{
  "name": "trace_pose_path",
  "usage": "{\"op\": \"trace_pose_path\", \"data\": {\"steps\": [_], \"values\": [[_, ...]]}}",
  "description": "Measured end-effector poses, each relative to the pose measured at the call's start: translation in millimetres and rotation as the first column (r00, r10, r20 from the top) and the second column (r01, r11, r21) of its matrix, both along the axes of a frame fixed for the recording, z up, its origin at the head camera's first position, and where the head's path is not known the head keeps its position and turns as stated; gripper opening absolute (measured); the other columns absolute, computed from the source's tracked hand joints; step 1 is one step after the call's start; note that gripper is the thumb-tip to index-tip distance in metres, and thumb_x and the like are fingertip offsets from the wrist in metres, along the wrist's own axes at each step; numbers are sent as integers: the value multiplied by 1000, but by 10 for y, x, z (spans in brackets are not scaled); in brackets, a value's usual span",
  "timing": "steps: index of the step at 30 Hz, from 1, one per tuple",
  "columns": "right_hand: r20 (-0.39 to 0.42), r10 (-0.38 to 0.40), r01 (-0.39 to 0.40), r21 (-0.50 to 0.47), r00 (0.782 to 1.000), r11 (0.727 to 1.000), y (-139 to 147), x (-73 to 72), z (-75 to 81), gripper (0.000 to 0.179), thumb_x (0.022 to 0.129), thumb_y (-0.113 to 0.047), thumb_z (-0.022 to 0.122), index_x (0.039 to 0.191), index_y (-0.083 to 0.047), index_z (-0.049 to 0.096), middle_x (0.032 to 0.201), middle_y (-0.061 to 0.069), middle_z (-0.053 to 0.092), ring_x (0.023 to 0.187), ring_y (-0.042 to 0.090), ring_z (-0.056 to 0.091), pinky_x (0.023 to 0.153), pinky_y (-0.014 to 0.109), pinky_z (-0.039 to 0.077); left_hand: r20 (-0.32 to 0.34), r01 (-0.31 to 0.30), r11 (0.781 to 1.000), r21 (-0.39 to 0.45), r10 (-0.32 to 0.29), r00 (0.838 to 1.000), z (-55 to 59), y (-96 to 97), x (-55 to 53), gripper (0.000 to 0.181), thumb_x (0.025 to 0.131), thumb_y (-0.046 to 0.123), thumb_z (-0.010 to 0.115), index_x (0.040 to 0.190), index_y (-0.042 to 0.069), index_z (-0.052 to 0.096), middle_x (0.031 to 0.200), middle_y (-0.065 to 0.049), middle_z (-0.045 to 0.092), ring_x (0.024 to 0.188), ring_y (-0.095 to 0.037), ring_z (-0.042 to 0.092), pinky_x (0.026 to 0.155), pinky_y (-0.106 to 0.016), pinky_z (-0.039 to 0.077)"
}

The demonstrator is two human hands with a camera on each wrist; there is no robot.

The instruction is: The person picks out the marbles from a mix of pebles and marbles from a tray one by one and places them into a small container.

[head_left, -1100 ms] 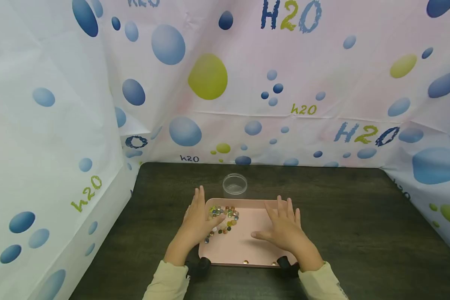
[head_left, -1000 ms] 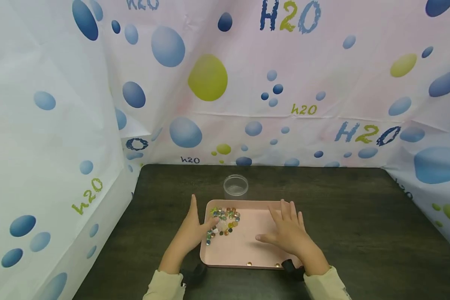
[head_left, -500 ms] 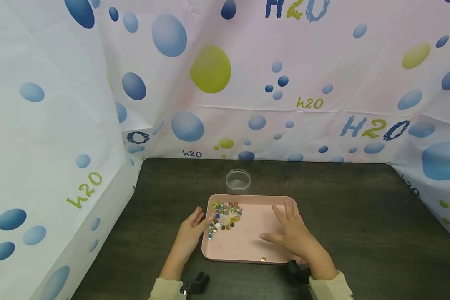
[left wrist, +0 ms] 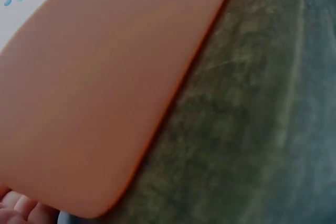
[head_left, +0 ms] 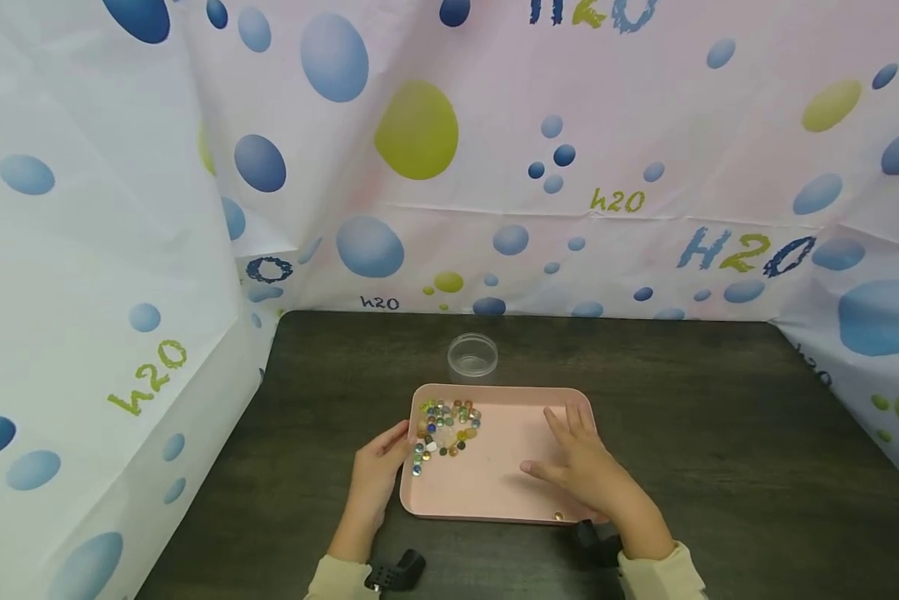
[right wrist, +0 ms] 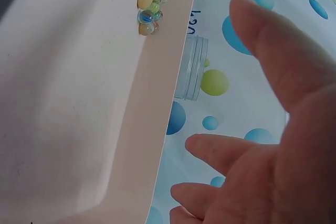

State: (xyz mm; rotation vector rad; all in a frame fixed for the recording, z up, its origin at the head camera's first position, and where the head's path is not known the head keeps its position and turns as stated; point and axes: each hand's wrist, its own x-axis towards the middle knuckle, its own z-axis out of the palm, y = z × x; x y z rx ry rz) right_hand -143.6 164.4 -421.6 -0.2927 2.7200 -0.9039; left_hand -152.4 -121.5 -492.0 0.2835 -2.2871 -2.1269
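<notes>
A pink tray [head_left: 494, 492] lies on the dark table, with a cluster of glass marbles [head_left: 443, 427] in its back left part. One amber marble [head_left: 558, 517] sits by its front edge, toward the right. My left hand [head_left: 374, 477] grips the tray's left rim, thumb at the edge; in the left wrist view some of its curled fingers [left wrist: 23, 208] show beside the tray's wall. Over the tray's right side my right hand [head_left: 587, 467] is spread, fingers apart and holding nothing. In the right wrist view its thumb and fingers stand out straight beside the tray wall.
A clear round container [head_left: 472, 357] stands behind the tray. A white sheet [head_left: 307, 150] with blue and green dots hangs at the back and sides of the table. Dark straps with cameras [head_left: 398, 572] sit on the wrists.
My left hand has come down from over the marbles to the tray's left rim. The amber marble has rolled right along the front edge. My right hand stays spread above the right side.
</notes>
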Motion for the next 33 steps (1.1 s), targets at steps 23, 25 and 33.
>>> {"op": "trace_pose_path", "data": {"steps": [23, 25, 33], "values": [[-226, -74, 24, -216, 971, 976, -176, -237, 100, 41, 86, -18, 66, 126, -10, 58, 121, 10, 62, 111, 27, 60, 91, 49, 49, -11, -46, 999, 7, 46, 999, -109, 28, -34, 41, 89, 28, 63, 124, 7, 60, 123, -11, 61, 116, -25, 56, 95, -38, 48], [-258, -73, 9, -240, 963, 971, -203, -273, 118, 39, 85, -16, 67, 123, -10, 61, 118, 10, 64, 107, 25, 62, 89, 46, 51, -25, -39, 999, 9, 39, 999, -116, 24, -33, 42, 89, 28, 63, 124, 5, 59, 123, -13, 61, 116, -25, 57, 95, -38, 49], [-150, -118, 92, -169, 982, 981, -333, -416, 176, 34, 85, -29, 67, 117, -18, 66, 114, 0, 67, 103, 18, 64, 86, 39, 52, -37, -29, 999, 14, 29, 999, -133, 8, -40, 42, 88, 30, 64, 123, 7, 60, 123, -11, 61, 116, -24, 56, 95, -36, 48]]}}
